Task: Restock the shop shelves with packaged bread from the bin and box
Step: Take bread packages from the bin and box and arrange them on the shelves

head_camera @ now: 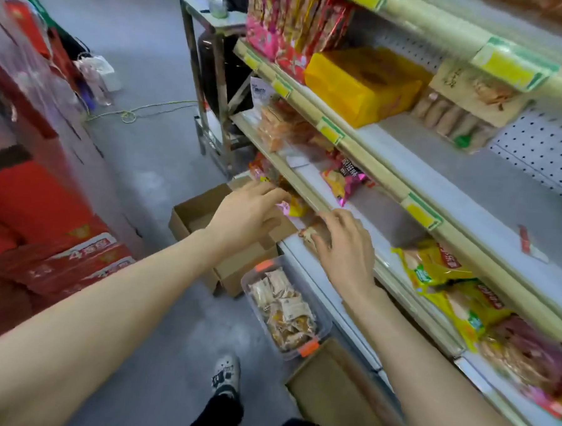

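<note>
Right hand curls its fingers over a bread packet at the front edge of the lower shelf. Left hand touches a pink-yellow packet; its grip cannot be told. Bin and box stand on the floor.

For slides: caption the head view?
Left hand and right hand touch bread packets on a low shelf by the clear bin and cardboard box.
</note>
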A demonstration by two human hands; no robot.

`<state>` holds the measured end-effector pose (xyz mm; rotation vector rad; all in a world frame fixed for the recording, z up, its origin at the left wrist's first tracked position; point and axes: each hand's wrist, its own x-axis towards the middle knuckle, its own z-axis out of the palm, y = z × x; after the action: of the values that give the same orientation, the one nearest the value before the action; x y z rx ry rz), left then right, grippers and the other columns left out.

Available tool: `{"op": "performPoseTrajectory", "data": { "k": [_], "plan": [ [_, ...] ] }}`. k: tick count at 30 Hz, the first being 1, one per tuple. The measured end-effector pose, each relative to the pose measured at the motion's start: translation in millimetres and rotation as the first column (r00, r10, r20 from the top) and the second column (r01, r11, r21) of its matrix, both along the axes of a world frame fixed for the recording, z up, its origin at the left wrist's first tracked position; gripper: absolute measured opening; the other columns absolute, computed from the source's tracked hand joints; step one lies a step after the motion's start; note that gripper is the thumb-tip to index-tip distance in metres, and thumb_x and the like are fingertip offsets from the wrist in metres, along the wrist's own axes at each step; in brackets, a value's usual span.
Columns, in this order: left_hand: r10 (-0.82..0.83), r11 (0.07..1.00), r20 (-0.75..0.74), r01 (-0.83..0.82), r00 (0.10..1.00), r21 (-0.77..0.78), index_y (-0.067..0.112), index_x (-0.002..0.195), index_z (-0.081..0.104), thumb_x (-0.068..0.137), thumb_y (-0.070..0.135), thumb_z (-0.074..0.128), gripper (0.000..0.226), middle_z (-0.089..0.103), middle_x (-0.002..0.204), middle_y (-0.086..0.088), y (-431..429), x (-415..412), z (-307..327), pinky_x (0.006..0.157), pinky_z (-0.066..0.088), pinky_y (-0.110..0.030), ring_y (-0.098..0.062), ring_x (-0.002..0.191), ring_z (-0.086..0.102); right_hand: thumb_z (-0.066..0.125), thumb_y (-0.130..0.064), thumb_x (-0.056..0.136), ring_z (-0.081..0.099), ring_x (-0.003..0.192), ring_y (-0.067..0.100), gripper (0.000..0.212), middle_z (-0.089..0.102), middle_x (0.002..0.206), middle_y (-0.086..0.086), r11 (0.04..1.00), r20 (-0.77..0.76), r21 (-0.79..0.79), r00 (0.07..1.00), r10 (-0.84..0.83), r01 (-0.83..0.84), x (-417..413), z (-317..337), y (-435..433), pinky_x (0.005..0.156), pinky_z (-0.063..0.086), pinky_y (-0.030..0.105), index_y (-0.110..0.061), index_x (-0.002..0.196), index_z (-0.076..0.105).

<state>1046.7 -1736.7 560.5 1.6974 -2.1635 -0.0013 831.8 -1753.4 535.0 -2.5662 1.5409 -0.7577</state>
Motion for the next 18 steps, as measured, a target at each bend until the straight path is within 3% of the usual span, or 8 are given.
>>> {"op": "performPoseTrajectory", "data": {
  "k": [2,10,14,18],
  "plan": [
    [-0.039,0.998,0.007,0.039,0.999,0.052,0.021,0.118,0.06,0.079,0.018,0.069,0.04,0.062,0.11,-0.001,-19,14,-17,0.074,0.051,-0.042,-0.027,0.098,0.056,0.073,-0.017,0.083,0.059,0.098,0.031,0.039,0.061,0.112,0.007,0.998,-0.008,0.036,0.999,-0.046,0.046,13,-13,-6,0.078,0.047,0.038,-0.016,0.12,0.063],
    [-0.106,0.984,-0.12,0.121,0.987,0.13,0.014,0.111,0.066,0.074,0.018,0.078,0.039,0.066,0.104,-0.005,-66,36,-91,0.072,0.046,-0.033,-0.03,0.093,0.061,0.074,-0.015,0.083,0.061,0.102,0.034,0.046,0.062,0.118,0.009,0.96,-0.071,0.228,0.986,-0.152,0.165,40,-90,-26,0.081,0.049,0.042,-0.016,0.127,0.06],
    [-0.081,0.961,-0.172,0.123,0.982,0.25,0.018,0.117,0.064,0.083,0.026,0.074,0.036,0.065,0.11,-0.003,-81,37,-152,0.074,0.049,-0.037,-0.029,0.097,0.06,0.072,-0.014,0.084,0.06,0.106,0.035,0.051,0.062,0.121,0.012,0.912,-0.11,0.351,0.977,-0.185,0.212,43,-133,-34,0.086,0.05,0.045,-0.015,0.132,0.057],
    [-0.038,0.922,-0.201,0.112,0.979,0.37,0.02,0.122,0.061,0.078,0.019,0.075,0.046,0.062,0.115,-0.004,-88,37,-218,0.073,0.052,-0.04,-0.031,0.099,0.06,0.074,-0.014,0.083,0.061,0.106,0.036,0.058,0.061,0.124,0.013,0.855,-0.158,0.459,0.97,-0.187,0.24,39,-188,-42,0.086,0.051,0.047,-0.014,0.137,0.052]
  ]
}}
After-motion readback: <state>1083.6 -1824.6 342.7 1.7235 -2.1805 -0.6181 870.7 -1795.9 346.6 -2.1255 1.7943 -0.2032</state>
